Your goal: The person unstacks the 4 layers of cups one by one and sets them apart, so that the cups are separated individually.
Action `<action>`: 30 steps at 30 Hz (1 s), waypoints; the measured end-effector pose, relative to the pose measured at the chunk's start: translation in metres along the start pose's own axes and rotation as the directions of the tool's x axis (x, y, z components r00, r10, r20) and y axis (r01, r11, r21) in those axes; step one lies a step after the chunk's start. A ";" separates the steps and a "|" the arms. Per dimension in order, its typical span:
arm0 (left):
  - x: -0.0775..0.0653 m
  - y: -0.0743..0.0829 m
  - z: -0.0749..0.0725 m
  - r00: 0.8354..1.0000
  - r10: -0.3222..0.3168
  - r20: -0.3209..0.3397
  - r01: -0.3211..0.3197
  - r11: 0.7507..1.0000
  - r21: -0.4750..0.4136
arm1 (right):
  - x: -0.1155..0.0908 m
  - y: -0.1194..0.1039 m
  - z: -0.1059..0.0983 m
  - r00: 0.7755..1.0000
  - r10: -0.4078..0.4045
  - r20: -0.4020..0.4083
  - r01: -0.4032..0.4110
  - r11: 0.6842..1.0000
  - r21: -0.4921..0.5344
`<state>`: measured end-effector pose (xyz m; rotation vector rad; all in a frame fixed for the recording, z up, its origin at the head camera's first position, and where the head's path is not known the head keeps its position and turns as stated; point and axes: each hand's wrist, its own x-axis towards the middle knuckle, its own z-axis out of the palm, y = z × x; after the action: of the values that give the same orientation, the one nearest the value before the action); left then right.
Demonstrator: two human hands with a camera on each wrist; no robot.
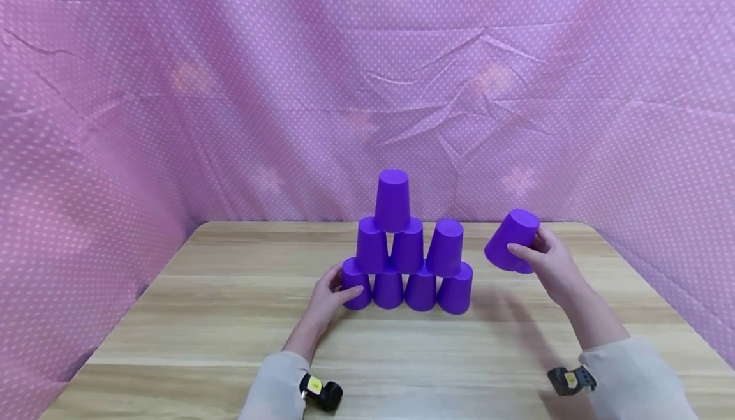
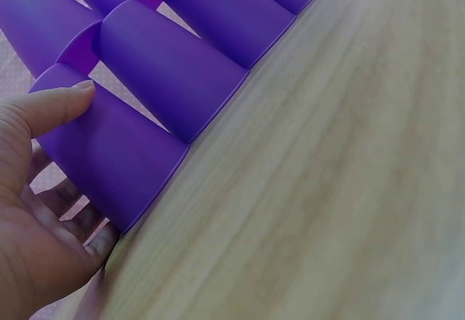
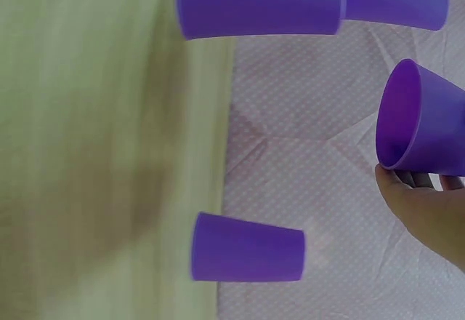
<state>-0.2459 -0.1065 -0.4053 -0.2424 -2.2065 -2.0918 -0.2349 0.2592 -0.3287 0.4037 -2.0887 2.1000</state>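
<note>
Upside-down purple cups stand in a stepped pyramid: several in the bottom row, three in the middle row, and one top cup (image 1: 393, 202) over the left pair. My left hand (image 1: 327, 300) holds the leftmost bottom cup (image 2: 116, 149), thumb across its front and fingers round its far side. Off to the pyramid's right, my right hand (image 1: 551, 260) grips another purple cup (image 1: 511, 240) in the air, tilted with its closed end up. Its open mouth shows in the right wrist view. The right middle-row cup (image 1: 445, 247) has no cup above it.
One more purple cup (image 3: 247, 251) stands alone on the wooden table (image 1: 218, 318), mostly hidden behind the held cup in the head view. A pink dotted cloth (image 1: 287, 88) hangs behind the table and along both sides. Each wrist carries a small black camera (image 1: 330, 396).
</note>
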 end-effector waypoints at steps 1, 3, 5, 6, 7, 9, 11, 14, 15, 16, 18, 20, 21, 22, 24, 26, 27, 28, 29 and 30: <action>-0.001 0.001 0.000 1.000 -0.006 0.000 0.006 1.000 -0.002 | -0.001 0.003 -0.001 1.000 -0.007 0.007 0.006 1.000 0.015; 0.002 -0.005 0.000 1.000 -0.009 0.001 0.009 1.000 -0.013 | -0.003 0.008 -0.004 1.000 -0.024 0.019 0.024 0.999 0.025; 0.006 -0.014 -0.001 1.000 -0.008 -0.001 0.008 1.000 -0.023 | -0.005 0.013 -0.006 0.999 -0.033 0.031 0.033 0.999 0.019; 0.008 -0.019 -0.002 1.000 -0.005 -0.001 0.005 1.000 -0.023 | -0.006 0.016 -0.007 0.999 -0.031 0.037 0.031 0.999 0.011; 0.009 -0.022 -0.002 1.000 -0.007 -0.003 0.007 1.000 -0.028 | -0.007 0.018 -0.008 0.999 -0.025 0.043 0.025 1.000 -0.007; 0.010 -0.025 -0.002 1.000 -0.004 -0.010 0.004 1.000 -0.022 | -0.009 0.022 -0.011 0.999 -0.002 0.050 0.005 0.998 -0.056; 0.011 -0.026 -0.002 1.000 0.001 -0.017 -0.002 1.000 -0.017 | -0.011 0.026 -0.015 0.998 0.032 0.059 -0.027 0.996 -0.088; 0.011 -0.027 -0.002 1.000 0.007 -0.022 -0.007 1.000 -0.017 | -0.016 0.032 -0.023 0.995 0.075 0.063 -0.066 0.989 -0.130; 0.011 -0.026 -0.002 1.000 0.008 -0.021 -0.008 1.000 -0.020 | -0.018 0.034 -0.026 0.994 0.086 0.064 -0.077 0.988 -0.135; 0.011 -0.026 -0.002 1.000 0.008 -0.019 -0.009 1.000 -0.022 | -0.019 0.036 -0.029 0.994 0.094 0.060 -0.086 0.987 -0.133; 0.011 -0.026 -0.002 1.000 0.011 -0.015 -0.011 1.000 -0.023 | -0.023 0.039 -0.035 0.993 0.104 0.054 -0.096 0.986 -0.138; 0.010 -0.026 -0.002 1.000 0.012 -0.014 -0.012 1.000 -0.023 | -0.027 0.041 -0.040 0.992 0.115 0.047 -0.108 0.986 -0.124; 0.010 -0.026 -0.002 1.000 0.013 -0.014 -0.013 1.000 -0.022 | -0.028 0.042 -0.042 0.992 0.120 0.047 -0.114 0.987 -0.114; 0.010 -0.026 -0.002 1.000 0.013 -0.015 -0.013 1.000 -0.020 | -0.030 0.044 -0.045 0.991 0.124 0.049 -0.118 0.987 -0.110; 0.009 -0.026 -0.003 1.000 0.013 -0.015 -0.013 1.000 -0.012 | -0.032 0.047 -0.050 0.990 0.130 0.052 -0.124 0.986 -0.107; 0.009 -0.026 -0.004 1.000 0.008 -0.014 -0.008 1.000 -0.011 | -0.035 0.049 -0.056 0.990 0.133 0.056 -0.126 0.985 -0.116; 0.009 -0.026 -0.004 1.000 0.006 -0.012 -0.006 1.000 -0.010 | -0.035 0.050 -0.059 0.990 0.131 0.057 -0.123 0.984 -0.125; 0.009 -0.026 -0.004 1.000 0.004 -0.012 -0.004 1.000 -0.008 | -0.036 0.050 -0.062 0.989 0.134 0.056 -0.125 0.982 -0.138; 0.009 -0.026 -0.005 1.000 0.002 -0.011 -0.002 1.000 -0.007 | -0.036 0.051 -0.066 0.989 0.137 0.051 -0.128 0.980 -0.154; 0.008 -0.026 -0.005 1.000 0.001 -0.010 -0.001 1.000 -0.008 | -0.035 0.052 -0.070 0.989 0.141 0.047 -0.131 0.976 -0.172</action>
<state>-0.2589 -0.1125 -0.4290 -0.2330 -2.1930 -2.0969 -0.2222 0.3305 -0.3881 0.3115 -2.3692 1.9827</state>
